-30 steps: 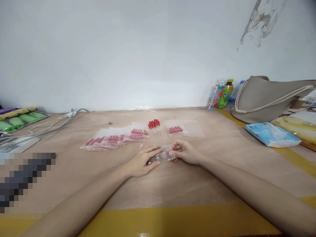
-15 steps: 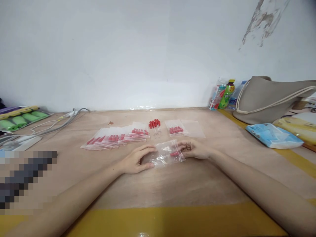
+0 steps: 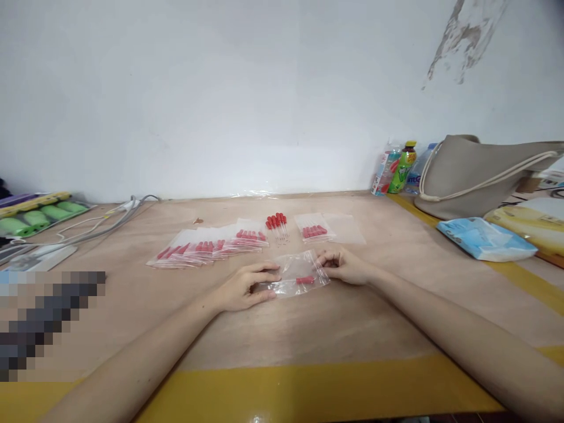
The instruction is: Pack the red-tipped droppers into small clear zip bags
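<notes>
Red-bulbed dropper (image 3: 305, 280), bagged crosswise.
We find the right hand (image 3: 343, 265) nearer, pinching the clear bag (image 3: 291, 267) by its mouth; the left hand (image 3: 243, 287) lies spread on its other end.

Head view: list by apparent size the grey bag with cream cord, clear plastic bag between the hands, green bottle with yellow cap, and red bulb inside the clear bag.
1. Grey bag with cream cord
2. Clear plastic bag
3. Green bottle with yellow cap
4. Red bulb

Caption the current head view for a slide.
Left hand and right hand at a clear bag with a red bulb inside; loose red-topped droppers and filled bags lie beyond.
</notes>
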Demonstrator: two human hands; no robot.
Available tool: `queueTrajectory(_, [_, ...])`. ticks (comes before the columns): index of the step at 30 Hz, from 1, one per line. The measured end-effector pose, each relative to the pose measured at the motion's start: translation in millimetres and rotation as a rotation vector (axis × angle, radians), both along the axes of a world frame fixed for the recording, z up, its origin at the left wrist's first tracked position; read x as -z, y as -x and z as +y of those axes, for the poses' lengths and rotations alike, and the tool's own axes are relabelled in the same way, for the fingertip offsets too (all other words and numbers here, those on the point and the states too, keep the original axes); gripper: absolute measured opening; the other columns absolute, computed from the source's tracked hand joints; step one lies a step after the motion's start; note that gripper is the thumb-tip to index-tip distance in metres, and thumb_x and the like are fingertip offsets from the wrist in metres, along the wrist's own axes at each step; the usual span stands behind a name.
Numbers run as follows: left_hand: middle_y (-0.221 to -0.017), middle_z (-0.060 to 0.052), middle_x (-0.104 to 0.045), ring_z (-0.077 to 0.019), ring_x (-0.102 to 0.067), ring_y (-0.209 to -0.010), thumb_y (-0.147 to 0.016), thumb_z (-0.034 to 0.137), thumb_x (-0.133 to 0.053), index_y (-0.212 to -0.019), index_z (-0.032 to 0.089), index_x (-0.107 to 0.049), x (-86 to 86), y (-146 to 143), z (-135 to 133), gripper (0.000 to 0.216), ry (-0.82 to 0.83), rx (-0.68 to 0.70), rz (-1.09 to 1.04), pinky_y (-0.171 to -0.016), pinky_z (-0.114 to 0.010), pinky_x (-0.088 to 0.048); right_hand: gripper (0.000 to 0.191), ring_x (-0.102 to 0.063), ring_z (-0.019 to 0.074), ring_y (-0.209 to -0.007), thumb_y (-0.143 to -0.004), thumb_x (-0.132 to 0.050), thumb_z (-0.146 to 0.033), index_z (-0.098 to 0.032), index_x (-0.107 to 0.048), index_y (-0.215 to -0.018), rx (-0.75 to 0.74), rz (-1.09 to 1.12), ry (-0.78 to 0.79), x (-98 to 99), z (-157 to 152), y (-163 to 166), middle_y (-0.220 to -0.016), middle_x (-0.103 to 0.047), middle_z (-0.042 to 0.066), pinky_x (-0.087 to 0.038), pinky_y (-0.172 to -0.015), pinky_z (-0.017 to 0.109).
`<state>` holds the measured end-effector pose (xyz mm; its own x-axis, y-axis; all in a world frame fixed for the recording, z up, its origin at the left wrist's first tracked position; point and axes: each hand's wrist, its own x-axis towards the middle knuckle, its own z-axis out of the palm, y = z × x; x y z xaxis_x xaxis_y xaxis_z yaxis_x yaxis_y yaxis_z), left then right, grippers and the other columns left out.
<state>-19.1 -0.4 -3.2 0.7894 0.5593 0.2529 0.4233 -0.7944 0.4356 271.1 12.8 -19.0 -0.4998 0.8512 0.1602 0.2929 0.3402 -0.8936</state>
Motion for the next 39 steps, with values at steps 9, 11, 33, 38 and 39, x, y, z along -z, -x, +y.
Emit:
queueTrajectory(9, [-0.132,-0.006,-0.045,-0.021,-0.041,-0.122,-0.085,0.033,-0.051,-0.118,0.026,-0.055,-2.4,0.3,1.2,0.033,0.055,0.014,0.014,-0.1,-0.039,-0.035,0.016,-0.055,0.0126,-0.07,-0.073,-0.051,-0.019,-0.014,-0.064,-0.081,0.432,-0.362,-0.477,-29.7,38.2,36.4,-0.08,-0.064,0.004,-0.041,-0.068,0.024])
queueTrajectory(11, [-0.131,-0.005,-0.046,-0.0207,-0.04,-0.123,-0.086,0.032,-0.05,-0.118,0.027,-0.055,-1.8,0.6,1.2,0.032,0.047,0.013,0.014,-0.101,-0.04,-0.034,0.017,-0.056,0.0138,-0.077,-0.073,-0.051,-0.018,-0.015,-0.064,-0.084,0.468,-0.482,-0.419,-33.8,57.6,52.4,-0.084,-0.065,0.005,-0.041,-0.072,0.024])
queueTrajectory(33, [-0.131,-0.006,-0.046,-0.0214,-0.044,-0.12,-0.086,0.032,-0.051,-0.117,0.025,-0.056,3.1,0.9,4.9,0.032,0.022,0.007,0.023,-0.101,-0.038,-0.034,0.018,-0.063,0.0207,-0.073,-0.072,-0.054,-0.017,-0.009,-0.062,-0.085,0.531,-0.671,-0.069,-40.1,93.5,76.2,-0.075,-0.067,0.014,-0.043,-0.06,0.023])
queueTrajectory(38, [-0.13,-0.005,-0.047,-0.0212,-0.043,-0.12,-0.086,0.032,-0.051,-0.117,0.026,-0.056,3.7,1.6,4.7,0.032,0.027,-0.003,0.022,-0.101,-0.039,-0.034,0.051,-0.059,0.0155,-0.05,-0.077,-0.048,-0.02,-0.005,-0.036,-0.123,0.524,-0.482,-0.009,-41.5,78.1,58.1,-0.06,-0.063,0.006,-0.043,-0.048,0.023])
queueTrajectory(39, [-0.13,-0.005,-0.047,-0.0212,-0.043,-0.12,-0.086,0.033,-0.051,-0.117,0.026,-0.056,3.9,1.8,4.6,0.032,0.027,-0.002,0.019,-0.101,-0.039,-0.034,0.059,-0.057,0.0144,-0.047,-0.076,-0.047,-0.019,-0.006,-0.026,-0.13,0.514,-0.376,-0.007,-39.9,74.2,52.4,-0.058,-0.061,0.002,-0.044,-0.047,0.022])
